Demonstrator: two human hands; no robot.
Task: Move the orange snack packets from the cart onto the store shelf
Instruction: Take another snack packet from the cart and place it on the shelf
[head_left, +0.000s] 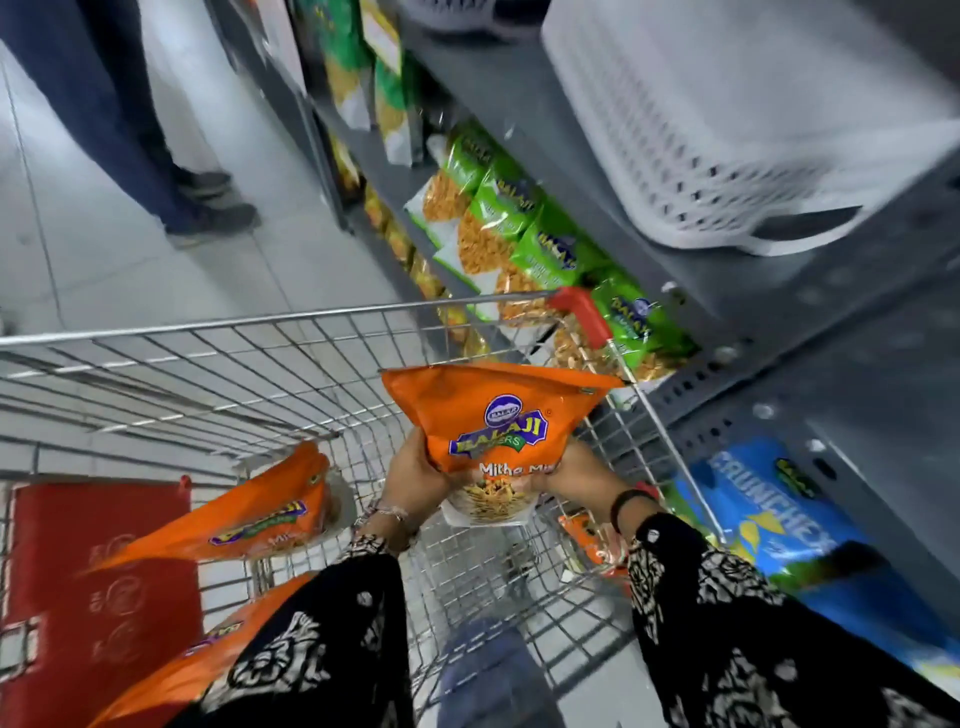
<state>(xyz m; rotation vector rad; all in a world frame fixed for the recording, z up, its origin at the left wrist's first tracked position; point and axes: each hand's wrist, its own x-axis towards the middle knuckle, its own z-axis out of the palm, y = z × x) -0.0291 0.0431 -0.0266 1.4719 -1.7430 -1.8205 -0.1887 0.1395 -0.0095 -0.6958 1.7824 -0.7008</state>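
- Head view: left hand (415, 475) & right hand (576, 475), fingers clamped on one orange Balaji packet (493, 415), lifted above cart (218, 332), not yet on shelf (753, 317).
- Left in cart: second orange packet (260, 512), third (171, 670), maybe another by right wrist—blurry.

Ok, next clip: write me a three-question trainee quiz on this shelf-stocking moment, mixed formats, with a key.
1. True or false: the orange packet held over the cart is gripped by one hand only.
2. Multiple choice: the packets already on the shelf just beyond the cart are mostly A) green B) purple C) black.
3. Fill in: a white ____ sits on the shelf above them.

Key
1. False: the left hand and the right hand both hold its lower end.
2. A
3. basket
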